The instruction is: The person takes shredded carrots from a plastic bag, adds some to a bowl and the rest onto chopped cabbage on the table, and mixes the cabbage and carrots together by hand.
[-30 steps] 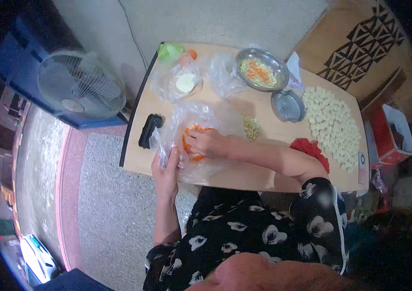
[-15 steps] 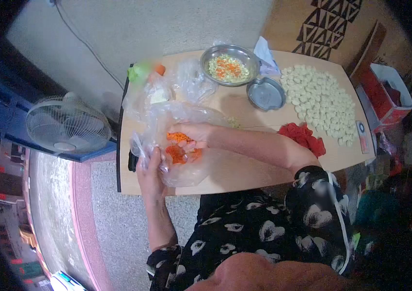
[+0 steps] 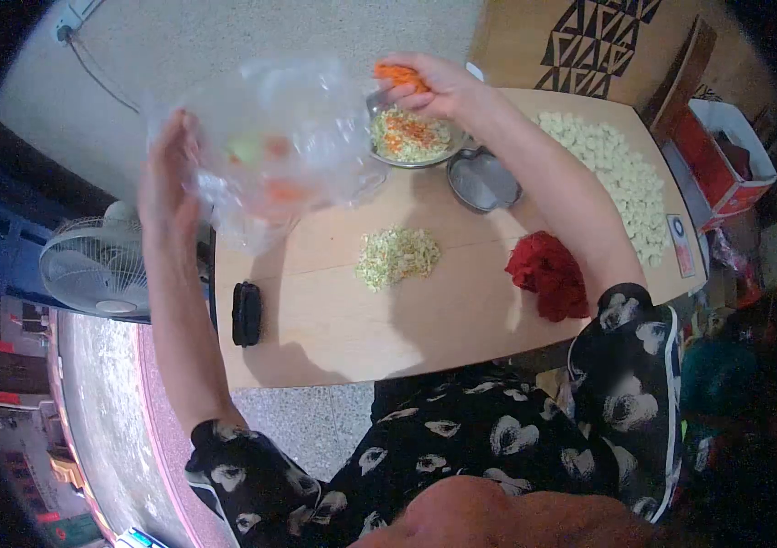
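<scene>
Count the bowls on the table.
2: the steel bowl with chopped vegetables, partly hidden by the right hand, and the grey bowl beside it. More may be hidden behind the plastic bag.

Shreds [image 3: 401, 77] orange; bag [image 3: 315, 119] seemingly clear; sleeves [image 3: 628, 406] black, white-patterned.

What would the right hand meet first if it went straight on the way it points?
Probably the clear plastic bag held up by the left hand: the right hand, gripping orange shreds, points left toward it. Depth is unclear from this one view, so it might miss.
</scene>
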`<state>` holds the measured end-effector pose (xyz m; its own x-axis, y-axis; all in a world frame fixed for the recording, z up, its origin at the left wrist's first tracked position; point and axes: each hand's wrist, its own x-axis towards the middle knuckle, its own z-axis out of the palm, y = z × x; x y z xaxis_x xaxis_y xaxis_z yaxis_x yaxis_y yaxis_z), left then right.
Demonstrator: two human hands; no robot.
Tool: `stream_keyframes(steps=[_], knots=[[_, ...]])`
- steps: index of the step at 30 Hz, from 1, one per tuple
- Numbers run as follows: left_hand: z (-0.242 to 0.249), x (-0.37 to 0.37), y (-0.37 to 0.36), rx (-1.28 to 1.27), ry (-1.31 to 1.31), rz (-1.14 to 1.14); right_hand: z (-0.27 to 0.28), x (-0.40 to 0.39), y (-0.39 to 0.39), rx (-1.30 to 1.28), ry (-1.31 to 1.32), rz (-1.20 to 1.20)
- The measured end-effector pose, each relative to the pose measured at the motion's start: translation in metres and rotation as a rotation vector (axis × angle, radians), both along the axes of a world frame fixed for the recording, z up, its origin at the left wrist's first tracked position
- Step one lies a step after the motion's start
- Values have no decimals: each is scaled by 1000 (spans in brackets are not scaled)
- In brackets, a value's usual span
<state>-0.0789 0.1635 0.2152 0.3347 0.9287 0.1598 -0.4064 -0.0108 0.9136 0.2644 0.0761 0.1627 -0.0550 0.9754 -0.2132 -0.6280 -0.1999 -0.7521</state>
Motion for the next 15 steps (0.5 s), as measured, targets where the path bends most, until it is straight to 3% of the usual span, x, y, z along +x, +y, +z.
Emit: stream_keyframes(steps=[4, 6, 10, 12, 15], knots=[[16, 23, 74, 23, -195, -188, -55, 43, 13, -78, -333, -142], [5, 38, 104, 12, -274, -234, -76, 45, 22, -122, -683, -119], [-61, 67, 130, 35, 28, -86, -101, 30, 34, 62, -1200, -191], [-112, 61, 170, -34, 266, -95, -105, 28, 40, -59, -1267, -134], [-83, 74, 68, 154, 699, 374, -119, 39, 49, -114, -1346, -123]])
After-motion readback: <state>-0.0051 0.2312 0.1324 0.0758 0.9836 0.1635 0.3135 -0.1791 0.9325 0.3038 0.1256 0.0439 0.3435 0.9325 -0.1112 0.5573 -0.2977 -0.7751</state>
